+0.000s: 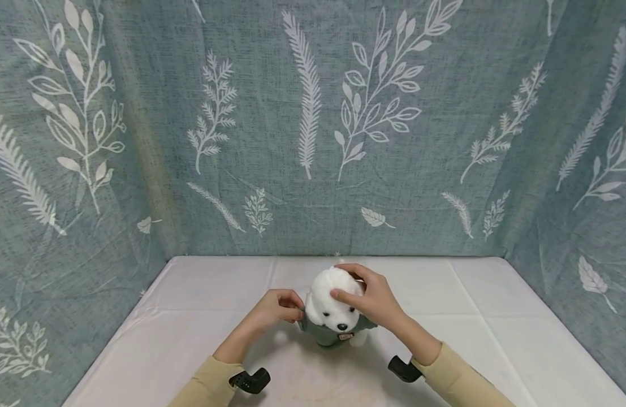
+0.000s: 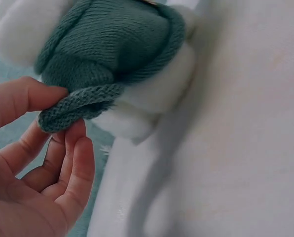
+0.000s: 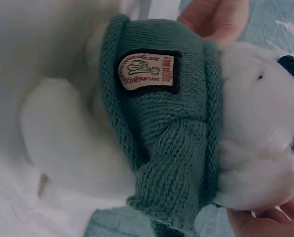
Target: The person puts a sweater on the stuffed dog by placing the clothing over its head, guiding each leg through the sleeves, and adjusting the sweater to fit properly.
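Note:
A white plush dog [image 1: 327, 289] with black eyes and nose stands upright, wearing a green knitted sweater [image 2: 102, 44]. My left hand [image 1: 278, 307] pinches the sweater's sleeve cuff [image 2: 80, 108] between thumb and fingers, at the image-left side of the toy. From the other side, my right hand [image 1: 376, 297] grips the dog's head, its thumb across the forehead. In the right wrist view, a stitched label [image 3: 149, 71] shows on the sweater's chest, and the white legs stick out below the hem. Part of the right hand [image 3: 270, 223] appears there beside the head.
The toy is on a white cloth-covered table [image 1: 216, 288] with fold creases. Blue-green curtains [image 1: 267, 130] with white leaf prints surround its back and sides. Black wrist-worn devices [image 1: 251, 381] sit at both beige sleeves [image 1: 203, 387].

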Motion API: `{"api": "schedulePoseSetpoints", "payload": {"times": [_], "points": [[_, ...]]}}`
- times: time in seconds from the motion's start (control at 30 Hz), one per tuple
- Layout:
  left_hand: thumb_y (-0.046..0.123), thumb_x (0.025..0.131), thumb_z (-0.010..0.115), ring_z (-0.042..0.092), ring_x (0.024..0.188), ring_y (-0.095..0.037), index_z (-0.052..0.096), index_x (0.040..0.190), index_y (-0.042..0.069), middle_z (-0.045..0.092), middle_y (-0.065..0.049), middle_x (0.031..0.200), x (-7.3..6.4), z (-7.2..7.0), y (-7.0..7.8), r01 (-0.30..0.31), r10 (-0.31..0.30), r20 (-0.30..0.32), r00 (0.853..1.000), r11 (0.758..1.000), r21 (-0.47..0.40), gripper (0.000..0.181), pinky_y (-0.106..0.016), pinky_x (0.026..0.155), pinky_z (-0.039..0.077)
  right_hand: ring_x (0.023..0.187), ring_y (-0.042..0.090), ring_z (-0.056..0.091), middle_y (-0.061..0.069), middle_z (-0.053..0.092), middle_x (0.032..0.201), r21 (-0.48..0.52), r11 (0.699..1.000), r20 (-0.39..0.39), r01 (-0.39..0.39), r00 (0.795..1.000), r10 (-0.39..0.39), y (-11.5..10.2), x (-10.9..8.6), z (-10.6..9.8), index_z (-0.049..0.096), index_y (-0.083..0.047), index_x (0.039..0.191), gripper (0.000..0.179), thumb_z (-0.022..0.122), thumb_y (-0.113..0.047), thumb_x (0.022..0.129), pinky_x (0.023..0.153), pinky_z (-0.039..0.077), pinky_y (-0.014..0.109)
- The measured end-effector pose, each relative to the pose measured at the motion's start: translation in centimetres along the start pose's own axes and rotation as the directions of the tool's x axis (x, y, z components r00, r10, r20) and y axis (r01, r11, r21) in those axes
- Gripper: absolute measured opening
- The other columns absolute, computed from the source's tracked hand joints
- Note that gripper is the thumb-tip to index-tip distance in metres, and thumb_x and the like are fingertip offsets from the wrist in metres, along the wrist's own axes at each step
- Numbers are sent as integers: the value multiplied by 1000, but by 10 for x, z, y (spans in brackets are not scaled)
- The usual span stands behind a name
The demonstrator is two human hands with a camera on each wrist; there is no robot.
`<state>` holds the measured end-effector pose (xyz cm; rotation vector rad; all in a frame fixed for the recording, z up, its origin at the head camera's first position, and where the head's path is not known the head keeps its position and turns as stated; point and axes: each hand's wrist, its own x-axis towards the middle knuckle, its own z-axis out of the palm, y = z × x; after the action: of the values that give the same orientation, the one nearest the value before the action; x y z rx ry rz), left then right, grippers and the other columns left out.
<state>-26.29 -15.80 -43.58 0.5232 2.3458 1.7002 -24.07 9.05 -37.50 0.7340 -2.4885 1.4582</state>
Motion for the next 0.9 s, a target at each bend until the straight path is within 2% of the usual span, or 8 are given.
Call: {"api": "schedulePoseSetpoints", "payload": {"times": [0.13,0.3,0.43,0.57,0.63,0.7,0.8,0.9], "points": [[3,77,66,58,67,-9,62,89,-7,62,1,72,2,6,-6,-7,6,-16,1000,1000,-2,16,-33,65,54,108,24,60,8,63,122,6,1000,10,-20,1000,20,-2,0,1,59,-13,127,47,74,-20,82,82,52,31],[0,76,65,55,65,-9,62,87,-5,60,-1,71,4,10,-7,-2,3,-35,999,1000,18,13,-30,62,51,107,19,60,1,63,121,26,1000,5,6,1000,-6,21,3,2,59,-23,126,47,75,-28,82,81,52,28],[2,78,65,55,70,-12,63,90,-3,61,-5,76,2,9,-5,-10,12,-61,998,999,40,13,-32,66,51,108,20,61,2,64,118,23,1000,-23,14,1000,-14,27,0,-5,58,-20,126,38,64,-33,90,87,53,31],[7,80,68,57,79,-16,64,99,-1,64,-12,90,-1,4,-5,-54,60,-75,995,995,80,20,-32,71,50,108,23,61,5,65,116,-84,984,-97,-158,984,150,34,-5,-15,59,-15,125,38,54,-40,95,88,52,38],[10,81,70,59,86,-19,63,105,0,65,-15,100,-2,2,-5,-82,89,-60,994,991,102,27,-32,75,50,106,24,62,7,66,114,-131,950,-117,-283,956,269,37,-9,-21,59,-13,122,41,55,-43,94,85,53,39],[12,81,72,59,94,-21,62,111,1,64,-16,110,-3,1,-7,-104,109,-35,993,988,112,33,-32,81,48,103,26,63,8,66,110,-182,916,-110,-357,933,342,40,-15,-25,60,-10,118,43,57,-44,92,81,53,40],[14,81,73,59,98,-19,61,114,2,63,-16,116,-3,2,-9,-113,114,0,994,988,107,37,-34,84,47,95,22,64,7,67,102,-204,897,-53,-393,919,391,44,-20,-28,62,-9,110,37,62,-40,90,74,53,36],[13,80,74,58,92,-15,63,113,3,64,-12,111,-3,5,-10,-107,106,9,994,990,92,37,-31,79,47,85,14,63,2,66,91,-194,906,4,-377,923,385,49,-23,-28,63,-9,102,26,67,-31,87,69,52,32]]}}
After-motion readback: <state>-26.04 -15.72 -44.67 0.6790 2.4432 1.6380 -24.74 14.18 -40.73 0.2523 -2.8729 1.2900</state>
